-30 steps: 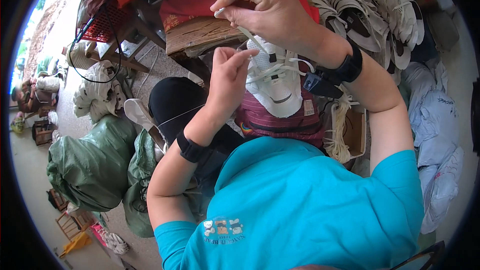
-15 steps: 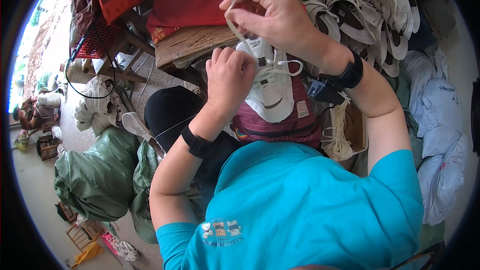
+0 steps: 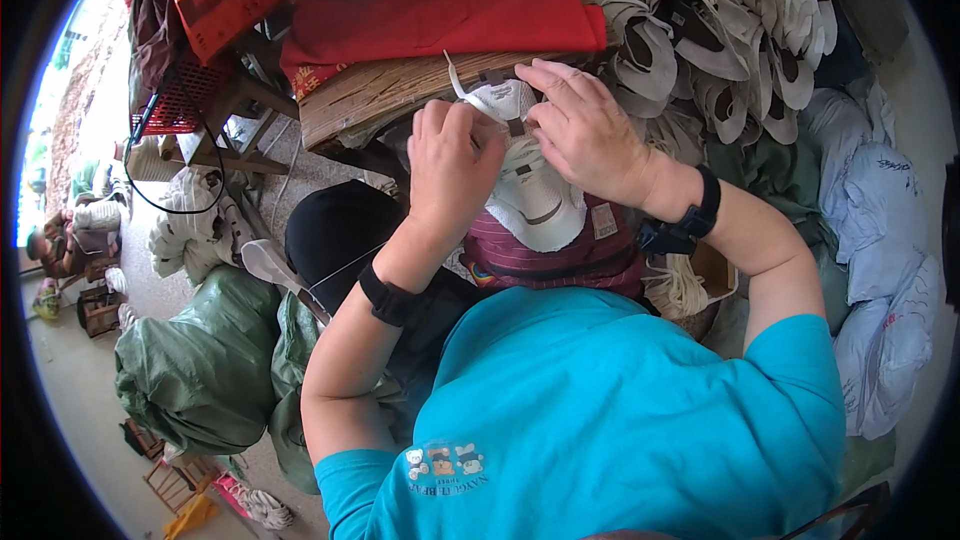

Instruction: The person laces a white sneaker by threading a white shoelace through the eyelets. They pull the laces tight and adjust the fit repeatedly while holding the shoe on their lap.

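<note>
A white shoe upper (image 3: pixel 538 205) with pale laces rests on the maroon striped cloth (image 3: pixel 560 265) over my lap, toe toward me. My left hand (image 3: pixel 452 155) is closed at its left edge, fingers curled and thumb tucked in against the upper. Beside those fingers a loose end of the white shoelace (image 3: pixel 455 78) sticks up past the tongue. My right hand (image 3: pixel 590 130) bends over the right edge, thumb and fingers drawn together by the eyelets. What its fingertips pinch is hidden behind the hand.
A wooden bench (image 3: pixel 370 100) bearing a red cloth (image 3: pixel 450 20) stands just beyond the shoe. Stacked shoe uppers (image 3: pixel 690 30) fill the far right. By my right forearm is a box holding a bundle of laces (image 3: pixel 677 288). Green sacks (image 3: pixel 205 360) lie left, pale bags (image 3: pixel 880 230) right.
My right hand has come down from above the bench to the shoe's right edge and let go of the raised lace end. The lace loop on the right no longer shows. My left hand stays near its place.
</note>
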Tool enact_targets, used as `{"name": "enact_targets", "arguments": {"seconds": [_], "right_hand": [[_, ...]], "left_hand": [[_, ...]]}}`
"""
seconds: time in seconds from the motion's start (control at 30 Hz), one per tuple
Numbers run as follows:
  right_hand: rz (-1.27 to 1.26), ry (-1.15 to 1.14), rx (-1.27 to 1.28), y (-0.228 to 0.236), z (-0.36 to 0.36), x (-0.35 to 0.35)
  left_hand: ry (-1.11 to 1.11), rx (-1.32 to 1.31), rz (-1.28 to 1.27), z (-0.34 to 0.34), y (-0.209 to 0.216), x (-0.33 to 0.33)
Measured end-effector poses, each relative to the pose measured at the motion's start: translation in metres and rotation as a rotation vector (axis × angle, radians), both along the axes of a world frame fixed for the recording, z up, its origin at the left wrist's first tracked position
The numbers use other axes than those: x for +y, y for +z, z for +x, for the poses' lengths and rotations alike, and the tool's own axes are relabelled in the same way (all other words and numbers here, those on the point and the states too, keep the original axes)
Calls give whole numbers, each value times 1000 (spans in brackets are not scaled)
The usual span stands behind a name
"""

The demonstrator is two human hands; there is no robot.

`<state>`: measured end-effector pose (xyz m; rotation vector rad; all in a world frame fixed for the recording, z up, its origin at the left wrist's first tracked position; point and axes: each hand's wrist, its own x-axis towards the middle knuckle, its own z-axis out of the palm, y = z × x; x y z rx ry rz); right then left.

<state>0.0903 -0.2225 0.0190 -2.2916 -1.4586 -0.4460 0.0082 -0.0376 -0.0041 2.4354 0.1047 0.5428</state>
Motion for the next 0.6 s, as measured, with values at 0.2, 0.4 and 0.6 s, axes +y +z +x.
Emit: {"name": "enact_targets", "arguments": {"seconds": [0.2,0.4,0.6], "right_hand": [[118,-20,242,-8,3,6],[141,-6,406,-14,9,6],[98,-50,257,-7,6,8]], "left_hand": [[28,13,45,1,-4,-4],[-40,-4,-93,-2,-5,-1],[-103,-207,-11,-25,4,2]]}}
